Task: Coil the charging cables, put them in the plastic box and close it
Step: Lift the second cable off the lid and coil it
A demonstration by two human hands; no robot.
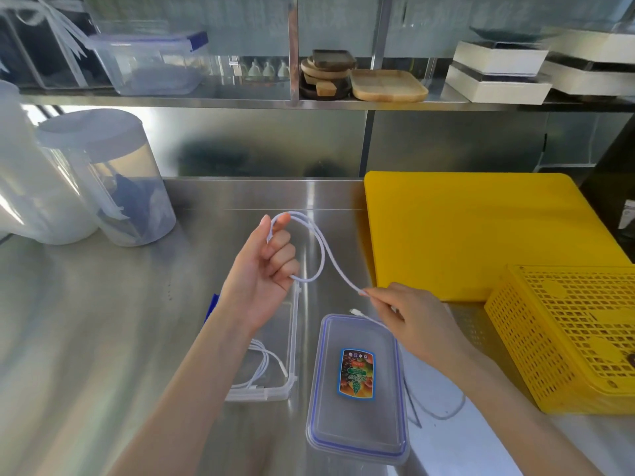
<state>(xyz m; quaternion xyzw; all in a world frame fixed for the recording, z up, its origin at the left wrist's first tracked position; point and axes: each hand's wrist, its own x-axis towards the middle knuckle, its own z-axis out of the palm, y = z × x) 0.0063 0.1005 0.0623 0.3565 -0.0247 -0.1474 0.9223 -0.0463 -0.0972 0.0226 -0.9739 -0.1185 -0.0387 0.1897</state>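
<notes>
the left hand (266,269) is raised above the table (103,321), fingers curled round one loop of a white cable (323,255), the top of the loop pinched near the thumb. from there the cable runs down and right to the right hand (409,321), which pinches it between thumb and fingers; past that grip the free end hangs on, its plug (354,311) just over the far edge of the lid (357,389). so this cable is only partly coiled: one turn made, and the tail beyond the right hand yet to be wound in. the box (292,338) sits open on the table below the left forearm, which hides much of it, and a second white cable (264,365) already lies coiled inside near its front corner. the lid, with a coloured sticker in the middle, lies flat on the table just right of the box, not on it. a thin pale loop shows on the table by the right forearm; whether it is a third cable or only a reflection i cannot tell. as i judge it, the task is about halfway: one cable stowed, one in hand to finish and drop in, then the lid to be put on and snapped shut. a yellow board (464,235) and a yellow basket (567,338) stand to the right, taking no part.
</notes>
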